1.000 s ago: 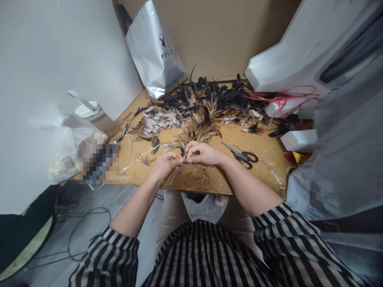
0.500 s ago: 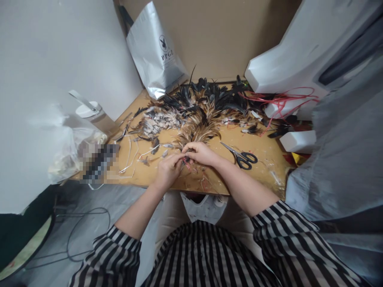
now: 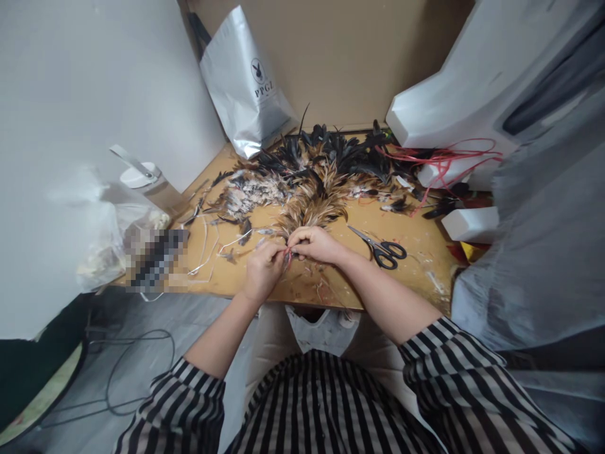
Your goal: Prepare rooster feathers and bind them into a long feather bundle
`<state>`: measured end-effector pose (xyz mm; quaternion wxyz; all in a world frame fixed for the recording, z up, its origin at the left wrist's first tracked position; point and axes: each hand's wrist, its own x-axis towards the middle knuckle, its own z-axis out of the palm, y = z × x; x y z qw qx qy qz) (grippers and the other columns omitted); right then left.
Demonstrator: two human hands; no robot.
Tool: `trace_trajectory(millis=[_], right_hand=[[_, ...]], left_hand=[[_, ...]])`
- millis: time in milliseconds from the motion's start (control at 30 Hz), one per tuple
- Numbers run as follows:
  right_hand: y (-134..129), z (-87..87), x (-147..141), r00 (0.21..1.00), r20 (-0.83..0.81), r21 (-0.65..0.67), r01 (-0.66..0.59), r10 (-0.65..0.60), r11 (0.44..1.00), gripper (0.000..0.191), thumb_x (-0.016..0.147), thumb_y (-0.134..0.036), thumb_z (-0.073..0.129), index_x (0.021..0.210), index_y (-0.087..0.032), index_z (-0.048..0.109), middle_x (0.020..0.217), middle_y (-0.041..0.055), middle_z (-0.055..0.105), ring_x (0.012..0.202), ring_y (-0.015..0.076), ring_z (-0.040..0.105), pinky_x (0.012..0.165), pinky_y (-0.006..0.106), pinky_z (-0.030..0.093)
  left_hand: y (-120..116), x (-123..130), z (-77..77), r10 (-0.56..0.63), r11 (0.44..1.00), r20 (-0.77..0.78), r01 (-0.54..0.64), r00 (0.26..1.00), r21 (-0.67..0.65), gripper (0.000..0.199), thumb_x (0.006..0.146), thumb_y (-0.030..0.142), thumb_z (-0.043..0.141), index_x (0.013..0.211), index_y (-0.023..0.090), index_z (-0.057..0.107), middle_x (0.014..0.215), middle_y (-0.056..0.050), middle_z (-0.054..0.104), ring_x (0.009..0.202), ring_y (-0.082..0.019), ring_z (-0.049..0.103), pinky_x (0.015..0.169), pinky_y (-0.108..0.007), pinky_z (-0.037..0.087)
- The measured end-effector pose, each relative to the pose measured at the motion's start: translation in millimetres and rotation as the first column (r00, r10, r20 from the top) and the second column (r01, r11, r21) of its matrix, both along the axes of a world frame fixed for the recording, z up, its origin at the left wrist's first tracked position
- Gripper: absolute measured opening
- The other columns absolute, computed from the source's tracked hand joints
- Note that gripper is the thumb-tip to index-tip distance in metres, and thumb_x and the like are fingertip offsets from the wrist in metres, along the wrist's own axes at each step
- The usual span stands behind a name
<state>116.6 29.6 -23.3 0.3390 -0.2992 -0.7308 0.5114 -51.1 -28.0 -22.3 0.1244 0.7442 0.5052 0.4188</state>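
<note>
Close together at the table's front, both my hands pinch at the near end of a brown feather bundle (image 3: 309,211). My left hand (image 3: 263,268) has thumb and index closed on a thin red string (image 3: 288,254). My right hand (image 3: 317,244) is closed too, its fingertips almost touching the left ones at the same red string; whether they also grip the feather ends is hidden. Black-handled scissors (image 3: 380,249) lie partly spread to the right of my right hand. Behind the bundle spreads a heap of black and brown feathers (image 3: 331,148).
A silver-white bag (image 3: 246,88) leans at the back. Left stand a lidded container (image 3: 154,183) and a clear plastic bag (image 3: 118,239). White string (image 3: 205,246) lies on the wooden table (image 3: 416,274). Red ribbon (image 3: 444,161) hangs at right near white blocks and grey cloth (image 3: 543,239).
My left hand has shifted slightly left and now pinches the red string between thumb and index. My right hand stays nearly in place, its fingers slightly shifted. The scissors have not moved.
</note>
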Motion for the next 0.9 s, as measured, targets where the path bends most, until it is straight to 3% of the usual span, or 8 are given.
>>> trace_trajectory(millis=[200,367,600,900], right_hand=[[-2,3.4,3,0.99,0.116,0.25,0.047,-0.078,0.967,0.004,0.063,-0.012,0.06,0.065,-0.013,0.064,0.091,0.0053,0.057,0.064,0.0073,0.054,0.058,0.019,0.043],[-7,10.7,5,0.978,0.189,0.399,0.01,-0.093,0.917,0.009,0.058,-0.004,0.056,0.057,-0.013,0.058,0.092,0.0063,0.053,0.075,0.0112,0.053,0.066,0.022,0.043],[-10,15.7,7,0.977,0.191,0.479,-0.009,-0.094,0.878,0.013,0.058,-0.002,0.052,0.054,-0.014,0.054,0.094,0.0069,0.052,0.078,0.0124,0.053,0.069,0.023,0.042],[-8,14.7,9,0.986,0.158,0.487,-0.024,-0.06,0.873,0.013,0.058,-0.002,0.052,0.055,-0.014,0.056,0.095,0.0065,0.052,0.08,0.0128,0.054,0.071,0.024,0.042]], left_hand=[[1,-5,-4.0,0.044,0.985,0.203,-0.008,0.978,-0.171,0.011,0.072,0.029,0.062,0.071,0.018,0.066,0.072,-0.004,0.067,0.064,-0.015,0.059,0.063,-0.027,0.045],[3,-12,1.5,0.24,0.889,0.369,-0.05,0.898,-0.455,0.012,0.065,0.027,0.066,0.064,0.016,0.063,0.056,-0.002,0.063,0.049,-0.013,0.054,0.048,-0.024,0.04],[4,-7,9.9,0.329,0.854,0.464,-0.049,0.822,-0.518,0.011,0.063,0.017,0.064,0.057,0.015,0.055,0.053,-0.002,0.062,0.048,-0.012,0.055,0.048,-0.023,0.041],[5,-10,5.0,0.361,0.825,0.518,-0.006,0.776,-0.566,0.014,0.063,0.022,0.065,0.062,0.014,0.054,0.06,-0.005,0.066,0.048,-0.011,0.057,0.044,-0.019,0.04]])
